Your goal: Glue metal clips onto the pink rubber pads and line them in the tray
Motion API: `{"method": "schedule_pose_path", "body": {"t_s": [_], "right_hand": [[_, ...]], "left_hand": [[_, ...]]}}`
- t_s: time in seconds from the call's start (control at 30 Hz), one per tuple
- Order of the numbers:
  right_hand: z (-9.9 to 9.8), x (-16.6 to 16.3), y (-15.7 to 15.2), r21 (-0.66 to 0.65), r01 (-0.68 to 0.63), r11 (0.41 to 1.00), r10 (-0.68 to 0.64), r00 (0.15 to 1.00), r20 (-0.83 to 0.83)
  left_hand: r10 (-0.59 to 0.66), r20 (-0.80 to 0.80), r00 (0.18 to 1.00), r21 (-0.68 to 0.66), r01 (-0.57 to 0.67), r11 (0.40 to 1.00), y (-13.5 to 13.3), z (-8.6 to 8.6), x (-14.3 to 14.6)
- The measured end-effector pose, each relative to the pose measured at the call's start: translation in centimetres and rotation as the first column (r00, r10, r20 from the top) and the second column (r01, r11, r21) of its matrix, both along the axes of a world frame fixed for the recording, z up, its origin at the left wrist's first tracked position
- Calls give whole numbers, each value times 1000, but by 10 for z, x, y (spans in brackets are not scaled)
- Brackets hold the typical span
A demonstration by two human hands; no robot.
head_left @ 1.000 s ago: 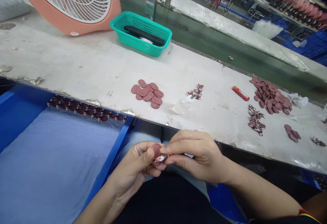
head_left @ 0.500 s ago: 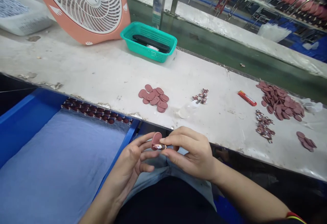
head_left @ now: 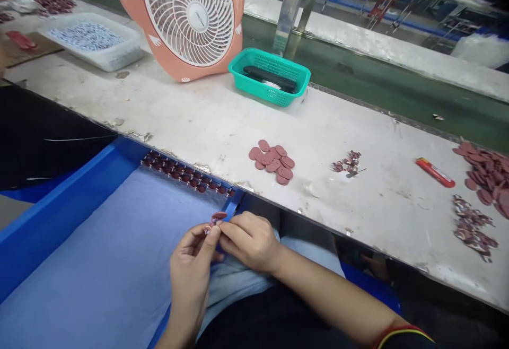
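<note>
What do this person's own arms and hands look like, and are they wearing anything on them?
The left hand and right hand wear no gloves, and both visible forearms are uncovered. On the right arm, a red-and-yellow striped band shows, possibly a dark sleeve's trim.

The left hand (head_left: 193, 259), its fingers spread half a second ago, now closes thumb and fingers on the reddish oval piece (head_left: 219, 215). That piece has tipped from showing its broad face to lying nearly edge-on. Together with the right hand (head_left: 256, 243), it has moved left to the corner of the blue box (head_left: 235, 200). The view swings left too (the white tub (head_left: 123, 54) comes wholly into frame, while the small far-right group of ovals drops out).
</note>
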State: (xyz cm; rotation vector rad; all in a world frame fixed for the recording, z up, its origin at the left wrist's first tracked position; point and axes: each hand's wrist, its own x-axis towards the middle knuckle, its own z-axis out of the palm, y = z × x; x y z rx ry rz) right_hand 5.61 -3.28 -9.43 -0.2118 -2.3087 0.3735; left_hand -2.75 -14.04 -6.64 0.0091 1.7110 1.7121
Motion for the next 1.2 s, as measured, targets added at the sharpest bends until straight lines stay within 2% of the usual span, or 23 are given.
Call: {"method": "schedule_pose_path", "body": {"t_s": [0.07, 0.13, 0.2, 0.3, 0.43, 0.57, 0.67, 0.77, 0.87, 1.0, 1.1, 1.2], "right_hand": [[1, -2, -1, 5, -1, 1000, 1, 1000, 0], [6, 4, -1, 18, -22, 1000, 23, 1000, -15], [11, 17, -1, 26, -54, 998, 55, 998, -15], [16, 41, 4, 2, -49, 999, 49, 998, 29], [14, 65, 10, -46, 24, 999, -20, 996, 84], [8, 77, 11, -84, 70, 994, -60, 992, 109], [4, 82, 10, -106, 90, 990, -77, 990, 121], [1, 85, 11, -116, 101, 988, -86, 988, 127], [1, 88, 13, -116, 113, 987, -99, 987, 126], [2, 92, 16, -112, 140, 984, -126, 984, 125], [5, 97, 17, -107, 157, 982, -144, 982, 121], [8, 101, 17, -108, 171, 979, -159, 981, 112]], "left_hand": [[-34, -41, 999, -46, 32, 998, 0, -8, -10], [-106, -153, 982, -149, 83, 985, 3, -20, -25], [-207, -277, 938, -280, 127, 952, 12, -37, -45], [-342, -380, 859, -436, 160, 885, 32, -66, -78], [-565, -389, 728, -679, 187, 710, 56, -96, -109], [-712, -294, 638, -823, 210, 528, 66, -108, -119], [-756, -239, 610, -881, 191, 433, 71, -111, -122], [-779, -206, 593, -917, 162, 366, 75, -114, -125], [-795, -195, 575, -931, 147, 335, 77, -118, -127], [-804, -214, 554, -932, 132, 339, 76, -119, -129], [-796, -264, 544, -923, 98, 373, 75, -117, -129], [-773, -358, 525, -897, 35, 440, 80, -113, -130]]}}
